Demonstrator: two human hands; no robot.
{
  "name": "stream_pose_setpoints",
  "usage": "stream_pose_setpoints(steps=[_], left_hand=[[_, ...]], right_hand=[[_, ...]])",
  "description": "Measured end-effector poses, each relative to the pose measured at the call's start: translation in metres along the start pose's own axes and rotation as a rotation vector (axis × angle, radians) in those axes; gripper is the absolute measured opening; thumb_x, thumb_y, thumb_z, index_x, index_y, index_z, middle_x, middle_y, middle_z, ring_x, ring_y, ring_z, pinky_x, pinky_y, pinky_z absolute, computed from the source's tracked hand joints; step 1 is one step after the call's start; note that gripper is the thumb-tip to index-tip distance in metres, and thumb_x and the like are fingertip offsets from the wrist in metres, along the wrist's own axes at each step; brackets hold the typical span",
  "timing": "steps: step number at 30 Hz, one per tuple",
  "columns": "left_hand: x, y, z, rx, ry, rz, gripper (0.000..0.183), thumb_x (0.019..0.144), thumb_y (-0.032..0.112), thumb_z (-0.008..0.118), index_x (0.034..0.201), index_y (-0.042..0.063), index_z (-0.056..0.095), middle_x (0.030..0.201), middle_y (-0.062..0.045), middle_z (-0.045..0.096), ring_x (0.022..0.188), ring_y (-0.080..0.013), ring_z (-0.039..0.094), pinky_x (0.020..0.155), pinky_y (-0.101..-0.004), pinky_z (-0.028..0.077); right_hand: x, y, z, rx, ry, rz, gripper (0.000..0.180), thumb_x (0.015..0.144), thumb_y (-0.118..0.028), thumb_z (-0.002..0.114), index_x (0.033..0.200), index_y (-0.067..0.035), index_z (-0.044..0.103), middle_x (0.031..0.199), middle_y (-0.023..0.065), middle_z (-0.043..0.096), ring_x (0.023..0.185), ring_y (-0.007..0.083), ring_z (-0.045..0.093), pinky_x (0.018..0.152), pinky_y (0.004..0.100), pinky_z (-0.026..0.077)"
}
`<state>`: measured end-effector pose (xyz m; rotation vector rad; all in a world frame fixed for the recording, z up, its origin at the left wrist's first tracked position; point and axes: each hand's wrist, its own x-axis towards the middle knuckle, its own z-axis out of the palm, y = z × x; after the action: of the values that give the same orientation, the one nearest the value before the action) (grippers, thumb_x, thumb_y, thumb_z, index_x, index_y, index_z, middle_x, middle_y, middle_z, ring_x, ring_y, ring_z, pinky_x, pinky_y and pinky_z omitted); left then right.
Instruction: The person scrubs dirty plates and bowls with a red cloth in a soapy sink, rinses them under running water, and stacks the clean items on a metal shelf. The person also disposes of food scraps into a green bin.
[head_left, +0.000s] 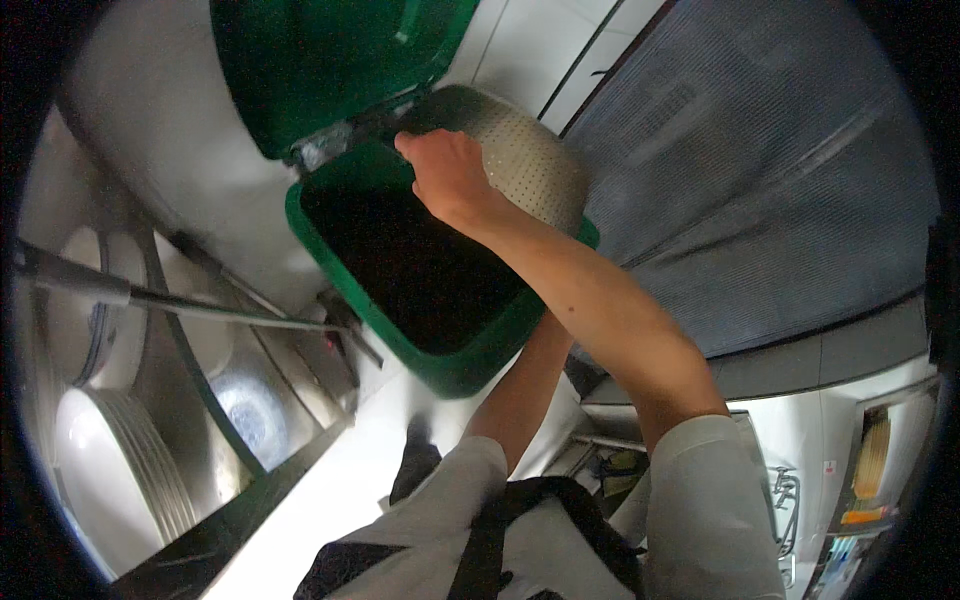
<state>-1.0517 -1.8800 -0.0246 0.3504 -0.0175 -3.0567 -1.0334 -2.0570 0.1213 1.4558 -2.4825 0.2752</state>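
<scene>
A perforated metal colander (536, 161) is tilted on its side over the open mouth of a green plastic bin (439, 371). My right hand (450, 172) is in front of the colander, above the dark inside of the bin, with its fingers curled; whether they grip the colander's rim cannot be made out. My left forearm reaches up beneath the right one, and the left hand is hidden behind the right forearm and the colander. The bin's green lid (337, 67) stands raised on its hinge at the far side.
On the left, a metal shelf rack (202, 390) holds a stack of white plates (112, 465), with a pole (240, 313) crossing in front. A grey ribbed sheet or mat (750, 172) spans the right side. A wall faucet (785, 495) is at lower right.
</scene>
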Motion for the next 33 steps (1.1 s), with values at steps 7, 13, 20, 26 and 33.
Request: stream_pose_setpoints(steps=[7, 13, 20, 26, 33], left_hand=[[0.000, 0.016, 0.016, -0.047, -0.003, -0.033, 0.047, 0.083, 0.027, 0.036, 0.123, 0.007, 0.019, 0.120, -0.012, 0.032, 0.072, -0.0154, 0.039, 0.056, -0.0255, 0.033], [-0.022, 0.048, -0.003, 0.035, -0.061, -0.060, 0.052, 0.083, 0.027, 0.038, 0.125, 0.008, 0.015, 0.123, -0.013, 0.029, 0.066, -0.0143, 0.039, 0.048, -0.0234, 0.032], [-0.068, 0.059, 0.000, 0.016, 0.052, -0.147, 0.058, 0.082, 0.028, 0.040, 0.128, 0.008, 0.010, 0.127, -0.014, 0.026, 0.058, -0.0132, 0.039, 0.039, -0.0208, 0.032], [-0.083, 0.039, -0.035, 0.703, -0.014, 0.001, 0.043, 0.085, 0.020, 0.036, 0.125, 0.007, 0.025, 0.109, -0.009, 0.043, 0.045, -0.0088, 0.034, 0.035, -0.0228, 0.033], [-0.164, -0.126, -0.009, 1.069, -0.025, -0.233, 0.028, 0.072, 0.011, 0.051, 0.098, 0.002, 0.046, 0.092, -0.008, 0.050, 0.049, -0.0065, 0.038, 0.033, -0.0168, 0.024]], right_hand=[[0.003, -0.005, -0.064, 0.018, 0.244, -0.072, 0.021, 0.061, -0.006, 0.057, 0.082, -0.008, 0.054, 0.071, 0.0118, 0.055, 0.073, 0.0308, 0.055, 0.061, 0.0423, 0.044], [0.011, 0.046, -0.012, 0.062, 0.339, 0.177, 0.007, 0.066, -0.009, 0.051, 0.066, -0.009, 0.058, 0.067, 0.0134, 0.055, 0.068, 0.0285, 0.055, 0.062, 0.0395, 0.044], [-0.068, 0.119, -0.052, 0.397, 1.063, 0.594, 0.014, 0.048, -0.001, 0.053, 0.061, -0.003, 0.048, 0.067, 0.0164, 0.048, 0.069, 0.0341, 0.045, 0.061, 0.0401, 0.035], [-0.286, 0.183, -0.073, 0.474, 1.606, 0.894, 0.018, 0.048, 0.006, 0.047, 0.061, -0.002, 0.039, 0.058, 0.0132, 0.039, 0.058, 0.0258, 0.042, 0.051, 0.0331, 0.033], [-0.629, 0.044, -0.154, 1.189, 1.403, 1.310, 0.038, 0.069, -0.042, 0.059, 0.072, -0.006, 0.047, 0.063, 0.0042, 0.050, 0.050, 0.0119, 0.049, 0.047, 0.0255, 0.047]])
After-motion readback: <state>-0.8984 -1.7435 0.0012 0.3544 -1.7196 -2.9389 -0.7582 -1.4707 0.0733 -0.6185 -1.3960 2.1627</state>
